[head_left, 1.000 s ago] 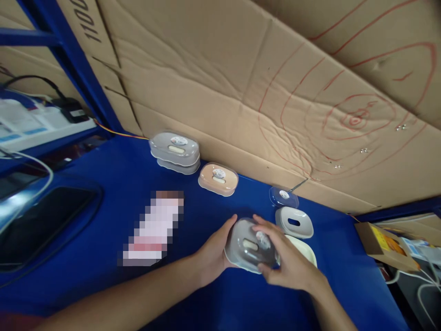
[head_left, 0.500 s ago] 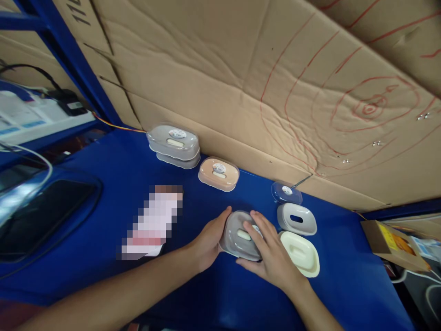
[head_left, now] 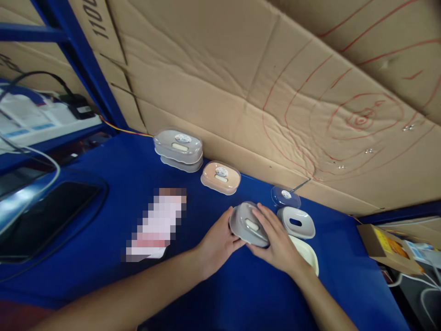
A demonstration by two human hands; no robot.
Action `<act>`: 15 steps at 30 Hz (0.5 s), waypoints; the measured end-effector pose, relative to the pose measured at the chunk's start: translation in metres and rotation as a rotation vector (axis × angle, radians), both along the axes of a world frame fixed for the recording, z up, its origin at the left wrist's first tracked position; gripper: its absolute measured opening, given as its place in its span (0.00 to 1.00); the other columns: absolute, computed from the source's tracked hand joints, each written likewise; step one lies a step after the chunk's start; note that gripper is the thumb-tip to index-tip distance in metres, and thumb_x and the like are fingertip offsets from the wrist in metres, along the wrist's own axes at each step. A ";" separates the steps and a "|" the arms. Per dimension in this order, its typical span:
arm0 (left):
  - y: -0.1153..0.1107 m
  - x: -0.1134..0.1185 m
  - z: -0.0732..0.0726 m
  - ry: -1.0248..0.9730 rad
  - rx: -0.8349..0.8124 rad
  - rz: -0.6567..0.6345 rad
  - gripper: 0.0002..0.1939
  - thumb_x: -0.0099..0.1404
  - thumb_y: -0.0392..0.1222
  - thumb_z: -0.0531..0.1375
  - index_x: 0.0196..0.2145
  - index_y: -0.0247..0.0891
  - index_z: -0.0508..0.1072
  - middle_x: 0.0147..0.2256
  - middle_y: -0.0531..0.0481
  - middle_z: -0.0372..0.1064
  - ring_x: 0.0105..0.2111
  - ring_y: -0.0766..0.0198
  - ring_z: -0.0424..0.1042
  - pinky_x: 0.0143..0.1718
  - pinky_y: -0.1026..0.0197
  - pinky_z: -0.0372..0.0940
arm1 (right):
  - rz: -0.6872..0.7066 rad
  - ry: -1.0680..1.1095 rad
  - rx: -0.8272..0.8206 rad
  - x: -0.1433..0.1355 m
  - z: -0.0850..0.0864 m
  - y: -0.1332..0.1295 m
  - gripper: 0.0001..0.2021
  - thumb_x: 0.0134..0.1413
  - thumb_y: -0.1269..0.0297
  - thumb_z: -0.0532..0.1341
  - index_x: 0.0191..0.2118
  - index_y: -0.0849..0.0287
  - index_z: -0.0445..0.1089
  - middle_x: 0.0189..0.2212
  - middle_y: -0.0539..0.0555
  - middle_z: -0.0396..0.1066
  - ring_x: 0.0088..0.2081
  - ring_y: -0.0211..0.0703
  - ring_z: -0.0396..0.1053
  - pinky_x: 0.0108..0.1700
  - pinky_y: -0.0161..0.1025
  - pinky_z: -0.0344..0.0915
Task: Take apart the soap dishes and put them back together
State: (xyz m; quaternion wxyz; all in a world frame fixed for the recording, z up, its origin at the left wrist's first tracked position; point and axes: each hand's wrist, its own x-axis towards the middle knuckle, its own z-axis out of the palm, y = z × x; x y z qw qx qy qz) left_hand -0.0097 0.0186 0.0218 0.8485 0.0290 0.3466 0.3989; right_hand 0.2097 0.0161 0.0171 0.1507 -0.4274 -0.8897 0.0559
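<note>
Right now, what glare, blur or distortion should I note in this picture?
Head view, far left: bright glare beside the dark flat device; head view, right edge: softness and slanted stretching around the open carton; head view, left of centre: a pixelated patch hides detail; head view, centre: the held gray box shows readably, partly covered by the right hand.

Beyond the peach box (head_left: 211,181) and well to its left, the cardboard (head_left: 193,82) bears a large dark number (head_left: 99,20), 1100, its last zero cut by the edge of view. Farther left of the box, dark characters (head_left: 10,63) are too blurred to read. A white label (head_left: 222,171) on the peach box, and similar ones on the grey box (head_left: 193,149) to its left and the clear lid (head_left: 291,201) to its right, carry print too small to read.
</note>
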 end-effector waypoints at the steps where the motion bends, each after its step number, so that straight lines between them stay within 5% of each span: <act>1: -0.002 0.001 -0.001 -0.020 -0.008 0.041 0.24 0.79 0.50 0.52 0.67 0.39 0.64 0.56 0.37 0.76 0.54 0.54 0.78 0.60 0.52 0.68 | -0.011 -0.020 0.000 0.003 0.001 0.011 0.44 0.64 0.56 0.67 0.77 0.49 0.44 0.75 0.62 0.51 0.74 0.62 0.53 0.69 0.63 0.62; 5: -0.008 0.003 -0.008 0.014 0.016 0.092 0.30 0.76 0.43 0.56 0.71 0.38 0.55 0.57 0.32 0.73 0.54 0.52 0.78 0.66 0.50 0.63 | -0.005 -0.128 0.035 0.006 0.005 0.056 0.45 0.62 0.54 0.69 0.77 0.48 0.46 0.75 0.62 0.51 0.74 0.63 0.52 0.71 0.67 0.57; 9: -0.012 -0.002 -0.009 0.013 0.094 0.039 0.28 0.71 0.39 0.59 0.66 0.34 0.60 0.52 0.33 0.75 0.51 0.48 0.80 0.66 0.46 0.63 | -0.017 -0.157 0.062 -0.005 0.011 0.084 0.40 0.67 0.54 0.65 0.77 0.47 0.46 0.75 0.62 0.51 0.75 0.64 0.50 0.73 0.67 0.50; 12: -0.014 -0.002 -0.007 0.028 0.127 -0.025 0.20 0.70 0.37 0.58 0.59 0.33 0.66 0.46 0.36 0.76 0.48 0.46 0.81 0.64 0.43 0.66 | -0.043 -0.147 0.064 -0.009 0.022 0.079 0.41 0.69 0.53 0.63 0.77 0.49 0.41 0.77 0.62 0.46 0.76 0.65 0.44 0.74 0.68 0.45; 15: -0.017 0.001 -0.011 0.068 0.095 -0.113 0.14 0.72 0.39 0.56 0.52 0.31 0.70 0.42 0.35 0.77 0.43 0.45 0.82 0.60 0.41 0.68 | -0.089 -0.127 0.060 0.003 0.034 0.043 0.37 0.72 0.55 0.60 0.77 0.51 0.42 0.75 0.64 0.52 0.75 0.64 0.51 0.72 0.66 0.53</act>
